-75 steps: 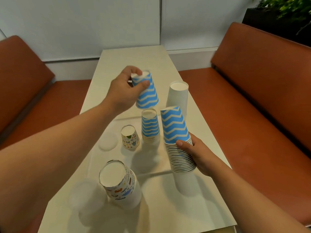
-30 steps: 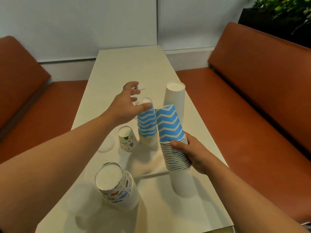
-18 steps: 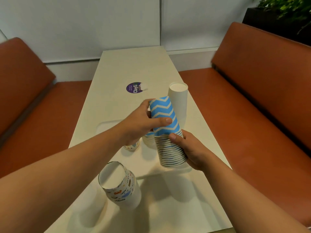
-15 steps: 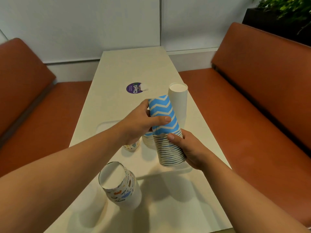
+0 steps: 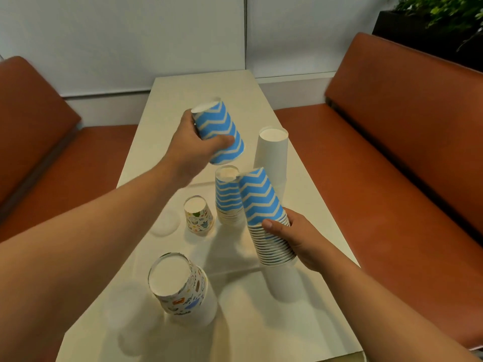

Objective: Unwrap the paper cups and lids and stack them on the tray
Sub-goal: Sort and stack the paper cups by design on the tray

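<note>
left hand: clamped on one blue zigzag paper cup, raised above the blue stack on the desk
right hand: gripped the nested blue zigzag cup stack
left to do: most of that held stack

A long cream surface runs between two brown benches. On it stand upside-down cups: a white stack, a blue zigzag stack, one small patterned cup and a nearer patterned stack.
</note>
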`<action>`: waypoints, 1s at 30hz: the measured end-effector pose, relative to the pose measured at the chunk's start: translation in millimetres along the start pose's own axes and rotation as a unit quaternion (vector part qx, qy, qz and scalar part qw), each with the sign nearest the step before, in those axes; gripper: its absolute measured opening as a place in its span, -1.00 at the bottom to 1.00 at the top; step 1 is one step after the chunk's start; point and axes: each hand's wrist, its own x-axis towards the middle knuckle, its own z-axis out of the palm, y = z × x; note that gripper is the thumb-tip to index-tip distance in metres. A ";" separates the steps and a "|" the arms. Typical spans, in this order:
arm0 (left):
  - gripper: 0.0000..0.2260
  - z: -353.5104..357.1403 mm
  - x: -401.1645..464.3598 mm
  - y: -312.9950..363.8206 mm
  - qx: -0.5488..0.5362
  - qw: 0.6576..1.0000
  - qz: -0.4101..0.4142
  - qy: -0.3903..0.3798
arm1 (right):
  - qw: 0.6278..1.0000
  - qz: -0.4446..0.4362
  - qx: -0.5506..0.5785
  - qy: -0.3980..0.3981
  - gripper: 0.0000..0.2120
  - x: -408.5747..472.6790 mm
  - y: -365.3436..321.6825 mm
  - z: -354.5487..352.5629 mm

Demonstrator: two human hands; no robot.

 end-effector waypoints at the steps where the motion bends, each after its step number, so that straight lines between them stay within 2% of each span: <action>1: -0.46 -2.4 2.6 -4.3 0.039 0.999 0.003 0.000 | 1.000 0.003 0.007 0.001 -0.36 -0.3 1.7 -1.3; 5: -0.33 -4.2 4.7 -28.4 0.142 0.989 -0.019 -0.038 | 1.000 -0.003 0.026 -0.004 -0.37 0.4 0.6 -4.0; 10: -0.13 -6.5 0.4 -38.1 0.186 0.978 -0.063 -0.075 | 0.999 -0.012 0.029 -0.010 -0.14 3.1 -7.1 -4.7; 12: -0.22 -4.0 -6.0 -28.9 0.191 0.981 -0.015 -0.042 | 0.999 -0.013 0.031 -0.015 -0.12 4.8 -11.2 -3.7; 14: -0.38 2.2 -18.5 -15.6 0.175 0.983 0.055 0.006 | 0.999 -0.020 0.041 -0.026 -0.12 6.1 -15.9 -0.4; 16: -0.41 10.7 -31.4 -8.0 0.160 0.984 0.071 0.018 | 0.997 -0.025 0.053 -0.040 -0.13 7.5 -20.9 4.3; 19: -0.23 19.8 -41.7 -7.9 0.076 0.993 -0.057 -0.063 | 0.995 -0.031 0.060 -0.069 -0.11 9.6 -28.3 11.9; 20: -0.24 20.6 -44.0 -8.4 0.042 0.989 -0.099 -0.098 | 0.995 -0.034 0.056 -0.081 -0.11 9.8 -30.6 13.9; 23: -0.48 22.0 -49.1 -8.0 -0.013 0.976 -0.132 -0.171 | 0.995 -0.034 0.017 -0.089 -0.19 9.0 -37.1 19.3; 26: -0.48 22.9 -51.4 -7.1 -0.037 0.980 -0.131 -0.142 | 0.997 -0.044 -0.040 -0.052 -0.38 8.0 -39.3 21.8; 30: -0.38 21.7 -49.3 -7.1 -0.048 0.984 -0.131 -0.110 | 0.995 -0.065 -0.071 -0.024 -0.46 5.9 -39.2 23.2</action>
